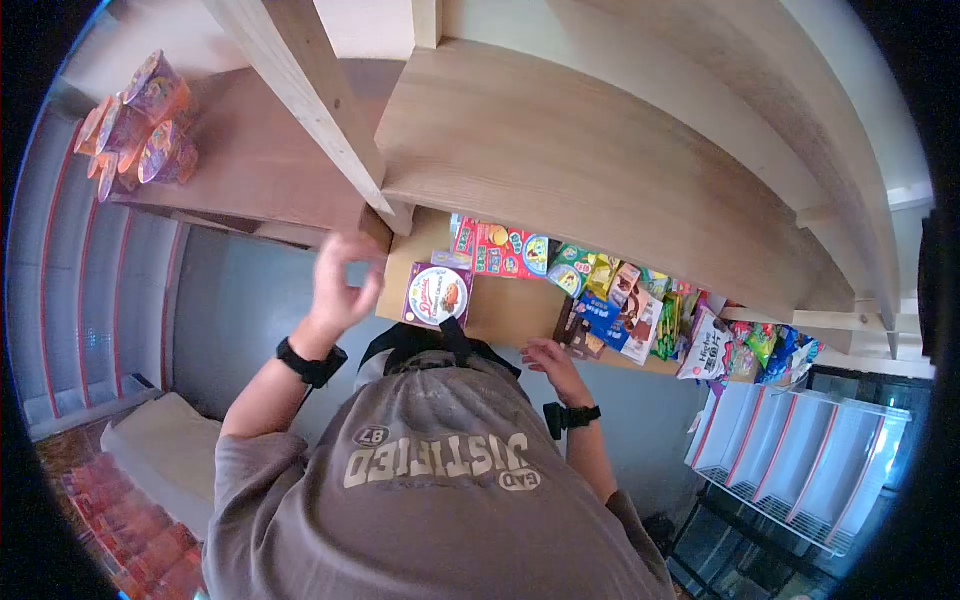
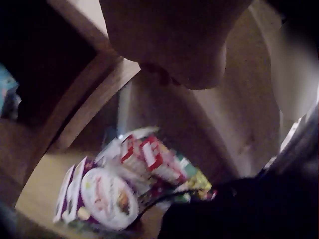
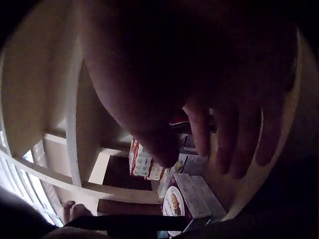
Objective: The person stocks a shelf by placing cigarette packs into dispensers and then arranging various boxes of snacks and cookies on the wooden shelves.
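The left hand (image 1: 345, 280) is raised left of a purple box with a round white label (image 1: 438, 295), its fingers bent and nothing seen in them. Near the shelf's front edge is the right hand (image 1: 556, 368), fingers loosely bent, beside a dark brown box (image 1: 580, 335). In the left wrist view the left hand (image 2: 169, 45) is dark, its fingers mostly hidden, above the purple box (image 2: 108, 198). The right wrist view has the right hand (image 3: 199, 99) with fingers extended downward over the shelf, near the purple box (image 3: 187, 204).
Red snack boxes (image 1: 500, 250), a blue packet (image 1: 602, 318) and bagged snacks (image 1: 708, 345) line the lower shelf (image 1: 500, 305). An upper shelf board (image 1: 560, 140) overhangs them. A wooden post (image 1: 320, 100) stands at left, with stacked cups (image 1: 150, 130) beyond it. White racks (image 1: 790, 460) stand at right.
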Demonstrator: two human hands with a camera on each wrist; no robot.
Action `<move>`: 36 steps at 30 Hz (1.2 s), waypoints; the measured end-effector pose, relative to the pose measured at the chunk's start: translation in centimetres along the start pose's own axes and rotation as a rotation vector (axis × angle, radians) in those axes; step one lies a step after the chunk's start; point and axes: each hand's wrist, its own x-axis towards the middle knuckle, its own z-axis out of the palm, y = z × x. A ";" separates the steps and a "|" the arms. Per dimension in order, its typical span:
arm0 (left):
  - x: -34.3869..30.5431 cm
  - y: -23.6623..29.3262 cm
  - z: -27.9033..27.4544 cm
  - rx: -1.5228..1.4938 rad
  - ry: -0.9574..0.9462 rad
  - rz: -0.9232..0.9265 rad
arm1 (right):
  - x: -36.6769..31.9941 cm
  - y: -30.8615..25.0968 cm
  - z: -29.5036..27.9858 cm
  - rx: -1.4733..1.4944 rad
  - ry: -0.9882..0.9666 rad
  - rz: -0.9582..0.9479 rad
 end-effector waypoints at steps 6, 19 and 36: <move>-8.6 -4.6 5.5 0.048 -0.462 -0.403 | 3.7 -0.5 1.4 -0.095 -0.199 0.052; -15.1 -10.3 12.7 -0.496 -0.691 -1.071 | 13.8 0.0 9.4 -0.188 -0.282 0.189; -12.1 -9.5 9.0 -0.943 -1.217 -1.154 | 6.5 -3.2 11.2 0.055 -0.243 0.176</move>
